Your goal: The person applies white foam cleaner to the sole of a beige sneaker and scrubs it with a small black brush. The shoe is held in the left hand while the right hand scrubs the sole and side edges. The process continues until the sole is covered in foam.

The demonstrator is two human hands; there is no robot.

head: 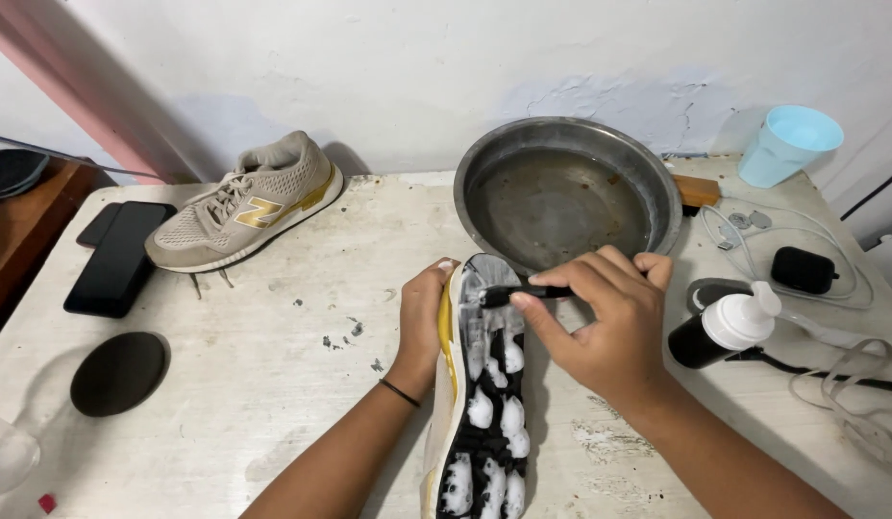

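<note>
Left hand [425,322] grips the upturned shoe [484,404] along its side, sole up and foamy, at the table's [254,384] near edge; right hand [605,327] is pinched tight on a dark brush [518,293], bristles on the sole's toe end; metal basin [566,192] sits just beyond, crowding the toe; pump bottle [725,329] lies just right of the wrist, cables [830,288] and blue cup [787,144] behind it; second shoe [244,207], phone [119,255] and dark disc [119,373] well off left.
</note>
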